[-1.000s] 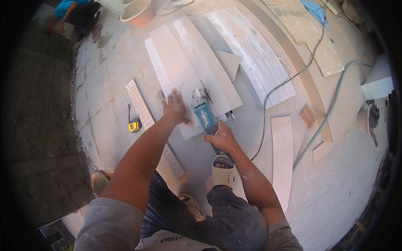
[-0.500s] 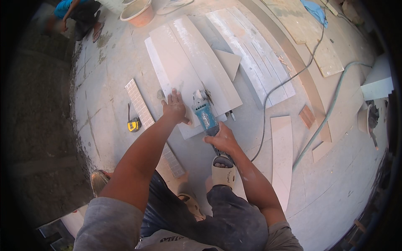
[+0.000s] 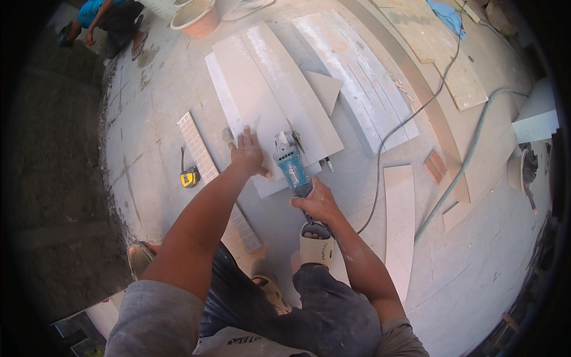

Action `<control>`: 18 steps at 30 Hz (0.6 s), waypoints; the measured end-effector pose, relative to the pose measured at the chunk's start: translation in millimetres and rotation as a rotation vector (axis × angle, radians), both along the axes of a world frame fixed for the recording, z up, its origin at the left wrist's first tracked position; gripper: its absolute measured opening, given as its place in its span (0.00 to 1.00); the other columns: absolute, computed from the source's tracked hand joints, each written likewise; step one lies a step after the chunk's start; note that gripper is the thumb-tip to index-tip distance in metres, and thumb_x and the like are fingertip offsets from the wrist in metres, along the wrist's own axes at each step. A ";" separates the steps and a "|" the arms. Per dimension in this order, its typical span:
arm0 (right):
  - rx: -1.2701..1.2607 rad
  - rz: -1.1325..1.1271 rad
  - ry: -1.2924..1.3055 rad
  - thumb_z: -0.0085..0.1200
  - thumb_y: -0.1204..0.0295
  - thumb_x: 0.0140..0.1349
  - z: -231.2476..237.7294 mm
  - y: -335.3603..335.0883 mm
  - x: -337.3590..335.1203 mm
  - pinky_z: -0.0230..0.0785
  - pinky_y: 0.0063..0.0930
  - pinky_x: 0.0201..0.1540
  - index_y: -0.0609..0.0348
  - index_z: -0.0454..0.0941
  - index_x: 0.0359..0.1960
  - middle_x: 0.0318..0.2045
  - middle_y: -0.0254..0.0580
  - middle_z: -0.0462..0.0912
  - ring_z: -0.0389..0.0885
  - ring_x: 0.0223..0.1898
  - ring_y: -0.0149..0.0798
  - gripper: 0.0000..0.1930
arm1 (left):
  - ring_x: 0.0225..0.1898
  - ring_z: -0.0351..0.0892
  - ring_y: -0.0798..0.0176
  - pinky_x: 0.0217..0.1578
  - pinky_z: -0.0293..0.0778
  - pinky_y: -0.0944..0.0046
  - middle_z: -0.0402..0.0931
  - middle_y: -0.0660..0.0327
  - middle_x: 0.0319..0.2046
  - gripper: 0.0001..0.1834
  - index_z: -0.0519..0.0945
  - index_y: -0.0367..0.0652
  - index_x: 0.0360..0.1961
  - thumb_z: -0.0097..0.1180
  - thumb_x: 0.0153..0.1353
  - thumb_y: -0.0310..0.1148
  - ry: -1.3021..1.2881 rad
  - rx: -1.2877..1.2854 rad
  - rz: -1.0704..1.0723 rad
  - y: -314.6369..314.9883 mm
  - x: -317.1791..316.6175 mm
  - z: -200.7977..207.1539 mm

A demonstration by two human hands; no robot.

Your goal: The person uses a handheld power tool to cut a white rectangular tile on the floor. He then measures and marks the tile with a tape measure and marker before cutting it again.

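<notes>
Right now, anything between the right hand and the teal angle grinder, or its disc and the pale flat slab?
Nothing visible: the right hand grips the teal angle grinder, and nothing shows between its disc and the pale flat slab.

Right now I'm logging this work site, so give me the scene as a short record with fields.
Left hand: palm down, fingers spread, on the beige slab
Right hand: gripping a teal angle grinder
Disc: near the slab's closer end; cannot tell whether it is spinning
Left of slab: yellow tape measure, grid-patterned strip
Right of slab: dark cord
Upper left: another person, blue top
</notes>
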State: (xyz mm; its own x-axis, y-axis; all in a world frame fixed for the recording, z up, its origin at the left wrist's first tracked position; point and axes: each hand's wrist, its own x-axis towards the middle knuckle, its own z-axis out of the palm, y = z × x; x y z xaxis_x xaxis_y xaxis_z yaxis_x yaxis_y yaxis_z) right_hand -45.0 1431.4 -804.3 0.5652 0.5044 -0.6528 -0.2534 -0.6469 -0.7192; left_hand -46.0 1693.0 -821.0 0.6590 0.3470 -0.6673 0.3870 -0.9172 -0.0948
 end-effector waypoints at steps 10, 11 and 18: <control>0.047 -0.012 -0.019 0.75 0.59 0.49 1.2 -2.8 -3.0 0.73 0.47 0.64 0.71 0.66 0.70 0.59 0.67 0.81 0.81 0.63 0.61 0.48 | 0.84 0.38 0.40 0.77 0.50 0.33 0.30 0.41 0.84 0.87 0.36 0.31 0.82 0.85 0.36 0.62 0.013 -0.003 -0.006 -0.3 1.0 3.3; 0.031 -0.004 -0.007 0.75 0.59 0.49 3.0 -3.8 -3.0 0.73 0.47 0.64 0.71 0.66 0.70 0.59 0.67 0.81 0.81 0.62 0.61 0.48 | 0.84 0.38 0.40 0.77 0.50 0.33 0.30 0.41 0.84 0.87 0.36 0.31 0.82 0.85 0.36 0.62 0.013 -0.003 -0.005 -0.3 1.1 3.3; 0.007 -0.001 0.013 0.74 0.61 0.50 17.4 -8.8 -4.4 0.74 0.46 0.63 0.70 0.66 0.71 0.58 0.67 0.83 0.82 0.61 0.59 0.48 | 0.84 0.38 0.39 0.77 0.50 0.32 0.29 0.41 0.84 0.88 0.35 0.31 0.82 0.85 0.36 0.63 0.004 0.000 -0.018 0.6 -0.6 -0.2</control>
State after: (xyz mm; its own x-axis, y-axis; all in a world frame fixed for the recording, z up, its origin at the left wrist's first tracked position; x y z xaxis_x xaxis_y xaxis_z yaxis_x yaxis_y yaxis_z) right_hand -49.4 1422.7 -786.9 0.5570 0.5084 -0.6567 -0.2638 -0.6415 -0.7204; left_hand -46.6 1693.6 -821.2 0.6621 0.3355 -0.6702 0.3703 -0.9239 -0.0967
